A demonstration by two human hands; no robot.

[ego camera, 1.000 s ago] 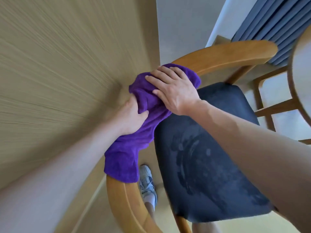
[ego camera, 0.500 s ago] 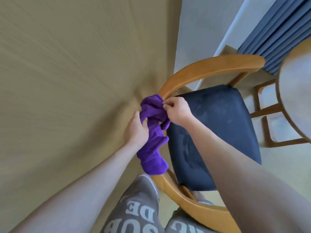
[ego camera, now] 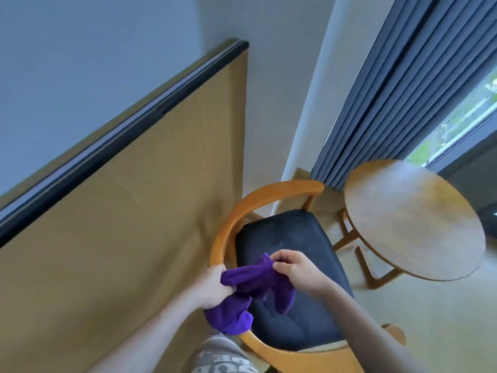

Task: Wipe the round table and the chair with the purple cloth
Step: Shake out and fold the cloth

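Presently: purple cloth (ego camera: 251,282), bunched above chair (ego camera: 285,254) at six o'clock; left hand (ego camera: 213,285) grips one end, right hand (ego camera: 294,269) pinches the other. Round table (ego camera: 411,222), three o'clock, untouched now. Progress: wiping apparently paused; completion indeterminable.

Person w/ bare forearms, grey printed shorts

Both forearms are showing bare, no sleeves, no watch or rings visible on the left hand (ego camera: 213,288) or right hand (ego camera: 295,270). Person is wearing grey shorts (ego camera: 217,358) at the bottom edge, w/ pale block lettering running across the fabric; letters are reading upside down, partly cut off by frame.
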